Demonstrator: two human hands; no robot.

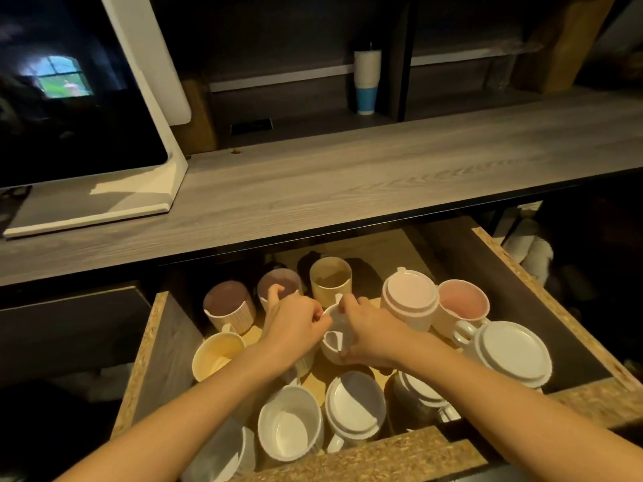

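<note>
An open drawer under the counter holds several mugs. Both my hands are down in its middle around one white mug. My left hand pinches the mug's rim from the left with curled fingers. My right hand grips the mug from the right, fingers over the rim and thumb low on its side. Most of the mug is hidden by my hands.
Around the held mug stand a ribbed mug, a tan mug, a lidded pink mug, a pink-lined mug, a lidded white mug and an open white mug. A grey wood counter carries a white-framed screen and a tumbler.
</note>
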